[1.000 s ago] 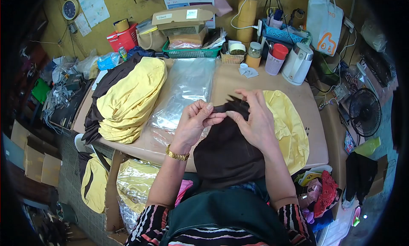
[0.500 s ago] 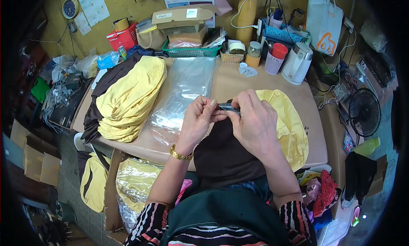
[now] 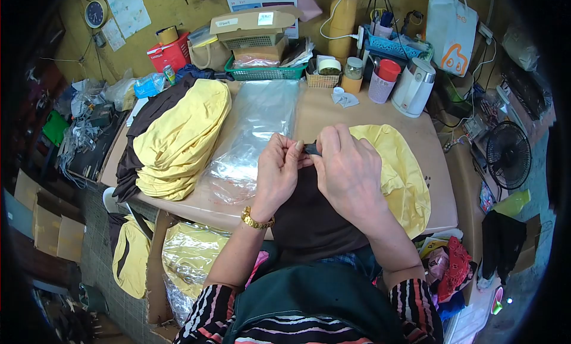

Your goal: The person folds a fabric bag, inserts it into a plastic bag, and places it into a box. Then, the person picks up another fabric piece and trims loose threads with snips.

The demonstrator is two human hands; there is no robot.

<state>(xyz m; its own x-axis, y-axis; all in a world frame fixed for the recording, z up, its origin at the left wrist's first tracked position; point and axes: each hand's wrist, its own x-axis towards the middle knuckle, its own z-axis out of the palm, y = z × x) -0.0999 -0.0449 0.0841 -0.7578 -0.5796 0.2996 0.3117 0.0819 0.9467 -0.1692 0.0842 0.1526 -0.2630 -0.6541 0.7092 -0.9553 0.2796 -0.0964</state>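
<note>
My left hand (image 3: 279, 167), with a gold watch on the wrist, is closed in a pinch on the top edge of a dark brown and yellow cloth piece. My right hand (image 3: 351, 171) is closed around a small, slim dark tool (image 3: 311, 149), whose tip meets the left fingertips; its exact kind is mostly hidden by the fingers. The brown part (image 3: 315, 216) of the cloth hangs below both hands toward my lap. Its yellow part (image 3: 399, 174) spreads on the table to the right of my right hand.
A pile of yellow and brown cloth (image 3: 181, 138) lies on the table's left side, beside clear plastic bags (image 3: 262, 124). Along the back stand a green basket (image 3: 267, 73), jars and a white kettle (image 3: 414, 88). An open carton (image 3: 156, 266) with bagged cloth stands below.
My right hand has shifted slightly left and turned, so less of the tool shows between the fingers. The left hand has stayed almost in place, still pinching the cloth edge.
</note>
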